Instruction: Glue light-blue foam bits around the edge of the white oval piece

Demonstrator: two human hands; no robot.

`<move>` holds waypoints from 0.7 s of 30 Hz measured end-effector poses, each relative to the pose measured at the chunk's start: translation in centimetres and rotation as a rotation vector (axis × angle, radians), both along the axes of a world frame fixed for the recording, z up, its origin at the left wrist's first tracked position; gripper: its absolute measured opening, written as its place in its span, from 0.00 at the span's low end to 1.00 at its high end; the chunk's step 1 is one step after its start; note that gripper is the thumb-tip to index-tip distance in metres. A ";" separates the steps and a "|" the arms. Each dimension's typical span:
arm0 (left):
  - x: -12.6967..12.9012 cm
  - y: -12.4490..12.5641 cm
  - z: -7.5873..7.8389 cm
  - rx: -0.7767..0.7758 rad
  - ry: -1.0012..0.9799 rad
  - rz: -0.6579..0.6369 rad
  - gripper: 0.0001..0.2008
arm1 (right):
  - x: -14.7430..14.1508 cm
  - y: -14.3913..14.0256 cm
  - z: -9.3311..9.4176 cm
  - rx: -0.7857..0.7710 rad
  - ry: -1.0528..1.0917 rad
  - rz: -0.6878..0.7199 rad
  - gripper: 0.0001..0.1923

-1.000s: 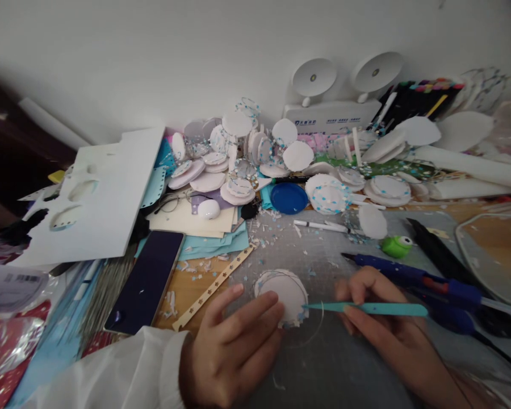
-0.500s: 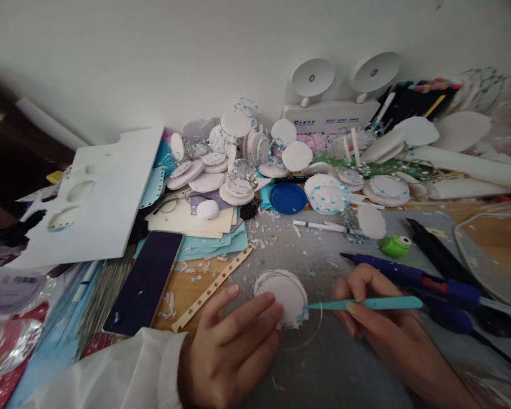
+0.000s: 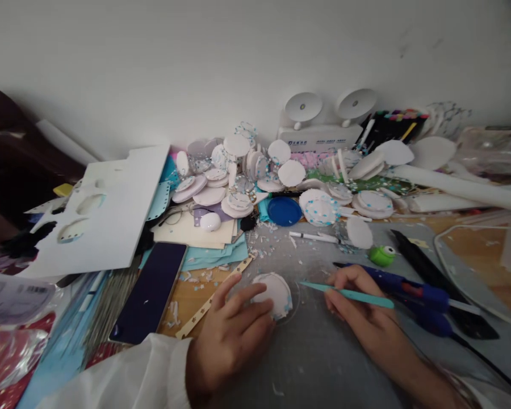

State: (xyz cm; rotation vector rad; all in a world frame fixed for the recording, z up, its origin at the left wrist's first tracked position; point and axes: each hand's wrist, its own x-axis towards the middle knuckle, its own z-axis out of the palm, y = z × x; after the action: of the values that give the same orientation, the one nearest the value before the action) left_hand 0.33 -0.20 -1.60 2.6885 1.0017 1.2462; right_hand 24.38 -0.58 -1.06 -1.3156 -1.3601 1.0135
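A white foam disc (image 3: 276,292) with blue specks on its rim lies on the grey cutting mat (image 3: 319,352). My left hand (image 3: 232,335) presses on the disc's left side with spread fingers. My right hand (image 3: 361,309) grips teal tweezers (image 3: 344,293). Their tip points left and hovers just right of the disc, apart from it. A thin clear ring lies around the disc.
A dark phone (image 3: 151,292) lies left of my left hand beside a punched paper strip (image 3: 213,298). A blue glue gun (image 3: 409,289) and black tool (image 3: 434,278) lie right. Piled foam discs (image 3: 238,176), a blue lid (image 3: 284,211) and a white board (image 3: 111,207) crowd the back.
The tweezers' tip has lifted off the disc's right edge and drawn back to the right. The clear ring now sits around the disc. My head has tilted up, shifting the view.
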 end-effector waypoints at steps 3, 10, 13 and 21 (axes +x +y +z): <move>0.1 0.1 0.0 -0.036 0.009 -0.032 0.05 | -0.4 0.2 -0.5 0.020 0.000 -0.009 0.11; -0.2 0.3 0.1 -0.072 0.086 -0.116 0.04 | -0.8 0.9 -0.8 0.130 -0.033 -0.058 0.12; -0.3 0.3 0.1 -0.060 0.089 -0.136 0.07 | -0.8 1.6 -0.1 0.194 -0.088 -0.060 0.09; -0.5 0.5 0.1 -0.078 0.115 -0.155 0.13 | -2.6 4.9 1.5 0.347 -0.219 -0.014 0.03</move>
State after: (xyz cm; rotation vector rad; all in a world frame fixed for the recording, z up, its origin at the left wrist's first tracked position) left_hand -0.16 0.28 -1.45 2.7429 0.8146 1.0154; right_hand 21.78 4.34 0.40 -1.1930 -1.6058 0.6001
